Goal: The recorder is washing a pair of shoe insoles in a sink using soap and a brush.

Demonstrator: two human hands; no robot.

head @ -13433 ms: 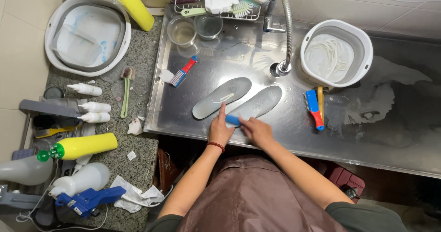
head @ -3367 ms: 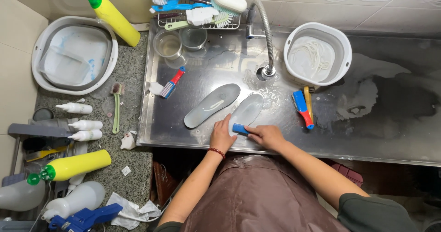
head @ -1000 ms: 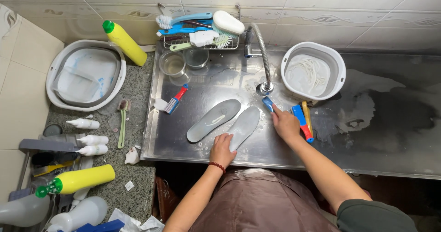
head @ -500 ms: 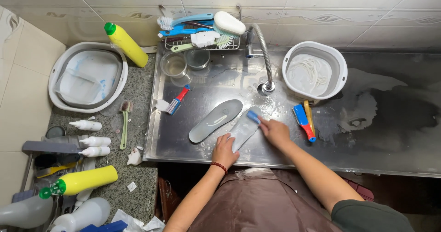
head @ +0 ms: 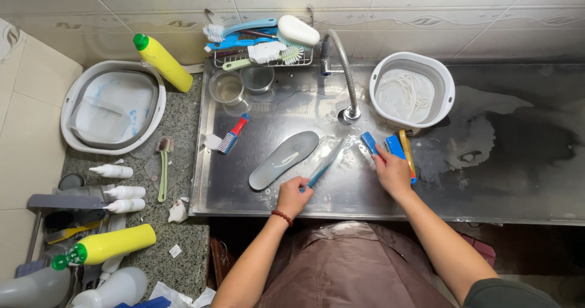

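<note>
On the wet steel sink deck [head: 487, 180], left hand [head: 294, 196] grips an insole [head: 324, 167] tilted on edge, long axis running up-right; right hand [head: 393, 173] clasps blue brush [head: 370, 144], just right.

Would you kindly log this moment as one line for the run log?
left hand: tilting insole on edge | right hand: on blue brush | other insole: flat on wet steel counter

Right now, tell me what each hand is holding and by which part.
The left hand grips the second insole by its near end, tilted up on edge. The right hand rests on the blue brush, fingers over its near end.
</note>
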